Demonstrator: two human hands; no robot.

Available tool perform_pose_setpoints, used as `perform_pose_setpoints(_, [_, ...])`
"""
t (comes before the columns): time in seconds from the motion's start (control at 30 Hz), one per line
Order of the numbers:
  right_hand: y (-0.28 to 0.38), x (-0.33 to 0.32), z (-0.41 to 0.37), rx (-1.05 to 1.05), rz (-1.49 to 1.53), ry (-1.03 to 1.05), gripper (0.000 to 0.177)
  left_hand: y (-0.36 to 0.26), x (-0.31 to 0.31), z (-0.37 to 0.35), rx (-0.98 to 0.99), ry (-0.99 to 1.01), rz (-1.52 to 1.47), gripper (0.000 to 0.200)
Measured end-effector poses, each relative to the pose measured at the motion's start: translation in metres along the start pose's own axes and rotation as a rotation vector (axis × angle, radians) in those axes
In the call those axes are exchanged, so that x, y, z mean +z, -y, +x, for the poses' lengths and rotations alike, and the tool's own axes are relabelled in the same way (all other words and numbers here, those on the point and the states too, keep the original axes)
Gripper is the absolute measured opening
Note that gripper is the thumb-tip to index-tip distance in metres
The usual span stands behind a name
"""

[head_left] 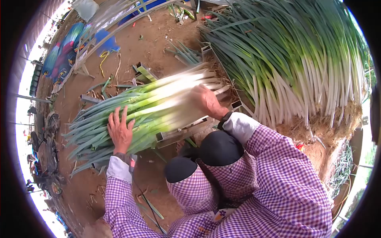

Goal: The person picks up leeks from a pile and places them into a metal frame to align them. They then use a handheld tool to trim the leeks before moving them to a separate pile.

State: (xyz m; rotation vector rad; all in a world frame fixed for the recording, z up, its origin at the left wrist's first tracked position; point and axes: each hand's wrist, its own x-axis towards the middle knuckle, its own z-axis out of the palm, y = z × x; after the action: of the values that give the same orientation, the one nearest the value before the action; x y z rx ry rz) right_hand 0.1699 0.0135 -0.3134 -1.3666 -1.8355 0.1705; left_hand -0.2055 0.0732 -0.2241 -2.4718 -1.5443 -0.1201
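Two hands on the leek bundle (158, 107): left hand (120, 133) flat, fingers spread, pressing the greens; right hand (206, 101) over the white ends, grip blurred, can't tell. Steady, even pressure looks wise.

We see a bare brown dirt floor (158, 35) strewn with green scraps. Bright daylight falls beyond crumpled blue plastic sheeting (106, 41) at its far edge.

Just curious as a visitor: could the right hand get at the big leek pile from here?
Probably yes. The right hand rests on the white end of the bundle; the pile lies close beside it, only a low rail between.
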Motion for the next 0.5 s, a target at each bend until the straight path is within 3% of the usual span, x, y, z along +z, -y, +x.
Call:
perform_pose_setpoints(0.07, [0.000,0.000,0.005,0.060,0.040,-0.008,0.023,-0.002,-0.001,0.001,-0.001,-0.006,-0.012,0.068])
perform_pose_setpoints(0.17, [-0.004,0.005,0.000,0.059,-0.232,0.017,0.029,-0.002,0.001,-0.001,0.024,-0.046,-0.014,0.066])
perform_pose_setpoints(0.23, [-0.007,0.005,0.001,0.087,-0.174,-0.046,0.032,-0.004,-0.004,-0.005,0.061,-0.058,-0.024,0.063])
perform_pose_setpoints(0.5, [-0.022,0.006,-0.001,0.163,-0.025,0.065,0.036,-0.006,-0.010,-0.019,0.124,-0.148,-0.144,0.042])
